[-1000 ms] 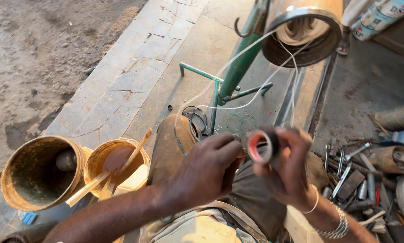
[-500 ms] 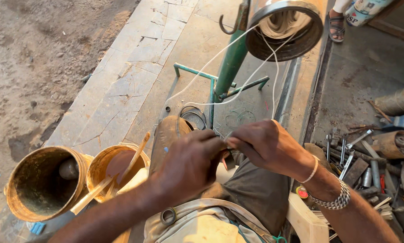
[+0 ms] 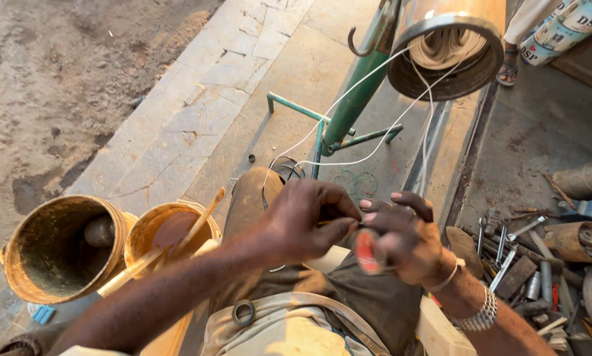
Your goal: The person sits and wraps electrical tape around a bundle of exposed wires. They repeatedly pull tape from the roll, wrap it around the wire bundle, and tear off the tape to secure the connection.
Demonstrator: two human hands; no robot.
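Observation:
My left hand (image 3: 307, 221) and my right hand (image 3: 405, 238) meet over my lap, fingertips touching. The left one pinches thin white wires (image 3: 348, 95) that run up to a round metal drum (image 3: 449, 49) on a green stand (image 3: 356, 99). The right one grips a small dark roll of tape (image 3: 368, 254) with a red core, blurred, just under the left thumb. A metal bracelet sits on my right wrist. My knee and dark trousers lie under both hands.
Two rusty buckets (image 3: 55, 250) (image 3: 167, 231) stand at the left, the nearer one with wooden sticks in it. A heap of metal tools and pipes (image 3: 530, 264) lies at the right. Another person's sandalled foot (image 3: 507, 69) shows at the top right. A metal ring (image 3: 244, 313) lies on my lap.
The right hand held the tape roll up and apart from the left; it has since come down and both hands have closed together around the wire.

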